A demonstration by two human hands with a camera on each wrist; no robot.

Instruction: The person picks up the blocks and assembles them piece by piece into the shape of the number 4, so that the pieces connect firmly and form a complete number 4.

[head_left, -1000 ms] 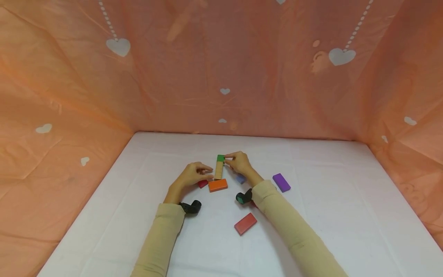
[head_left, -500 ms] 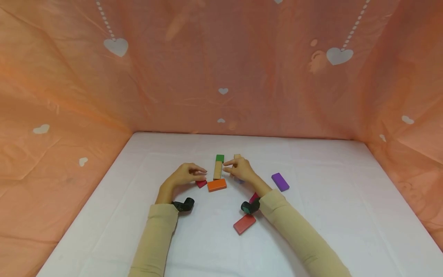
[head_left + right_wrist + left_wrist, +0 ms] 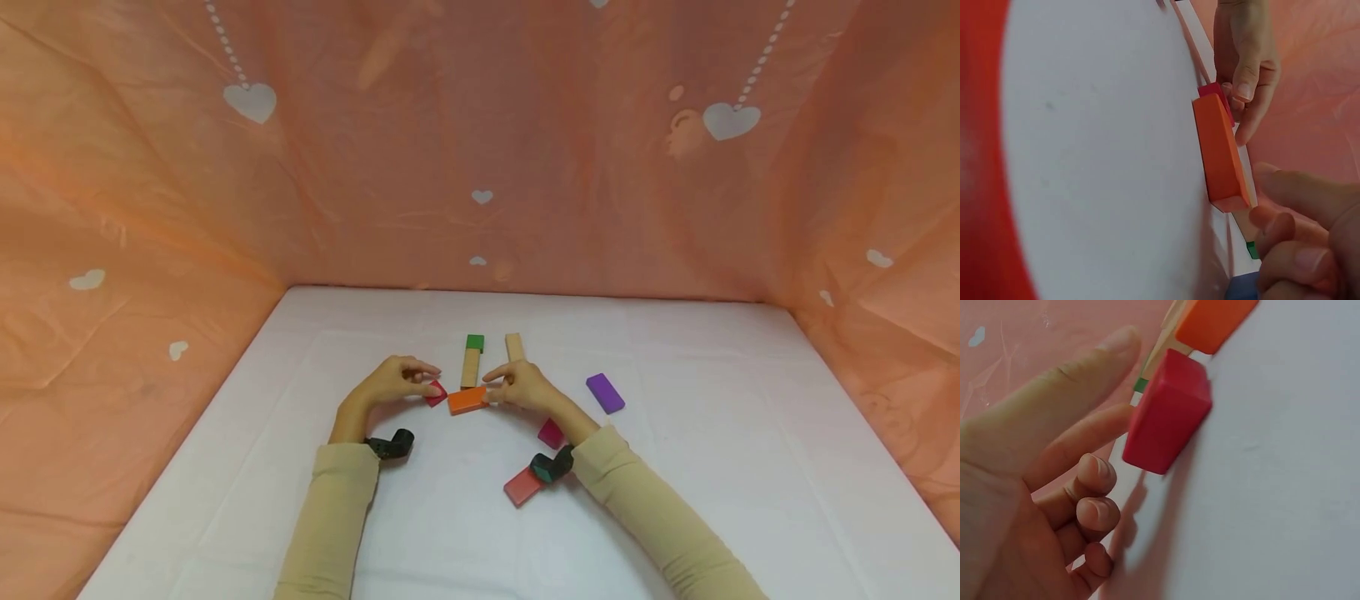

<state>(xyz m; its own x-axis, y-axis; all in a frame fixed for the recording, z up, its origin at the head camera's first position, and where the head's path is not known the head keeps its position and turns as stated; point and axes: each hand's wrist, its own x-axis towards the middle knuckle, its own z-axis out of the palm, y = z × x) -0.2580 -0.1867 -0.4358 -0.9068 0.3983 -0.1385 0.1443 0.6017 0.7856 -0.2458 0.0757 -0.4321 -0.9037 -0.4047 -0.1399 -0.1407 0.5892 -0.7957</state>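
My left hand (image 3: 392, 380) is beside a small red block (image 3: 432, 399), thumb and index finger apart around it. In the left wrist view the red block (image 3: 1169, 415) stands in front of the fingers, the other fingertips bent toward the palm. An orange block (image 3: 465, 402) lies just right of it. At the orange block's right end is my right hand (image 3: 525, 386), its thumb overlapping that end. In the right wrist view its thumb and loosely bent fingers are spread near the orange block (image 3: 1219, 150). Behind lie a plain wooden block (image 3: 470, 367) and a green block (image 3: 475, 342).
A second wooden block (image 3: 513, 344) is behind my right hand. A blue block (image 3: 1244, 287) shows below it in the right wrist view. Right of it lies a purple block (image 3: 605, 392). A magenta block (image 3: 550, 433) and a light red block (image 3: 521, 488) are by the right forearm.
My right hand has moved from the green block back toward me, to the orange block's right end, uncovering the second wooden block. The left hand has shifted slightly left, by the red block.
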